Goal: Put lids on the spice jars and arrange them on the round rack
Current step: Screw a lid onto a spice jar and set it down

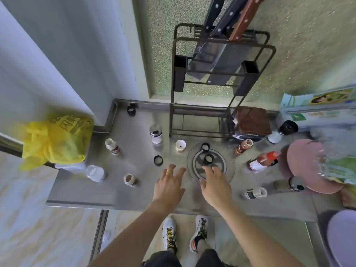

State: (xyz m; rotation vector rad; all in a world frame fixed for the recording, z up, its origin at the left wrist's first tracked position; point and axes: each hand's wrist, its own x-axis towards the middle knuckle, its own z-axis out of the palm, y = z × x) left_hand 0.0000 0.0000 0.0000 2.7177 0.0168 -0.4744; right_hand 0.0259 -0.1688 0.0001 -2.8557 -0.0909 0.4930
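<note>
The round rack (229, 171), a clear disc, lies flat on the steel counter. Two black lids (205, 147) (208, 158) rest on it. A third black lid (158, 160) sits to its left, and another black lid (131, 110) lies at the back. Open jars stand around: a white-capped jar (112, 146), a shaker jar (156, 133), a small open jar (130, 179) and a brown spice jar (243, 147). My left hand (169, 186) hovers open near the rack's left edge. My right hand (215, 185) is spread over the rack's front, holding nothing.
A black knife rack (221, 78) with cleavers stands at the back. A yellow bag (55, 139) is at the left, a pink round object (306, 166) at the right. A red-capped bottle (264, 160), a lying jar (255, 193) and a metal shaker (289, 185) are on the right.
</note>
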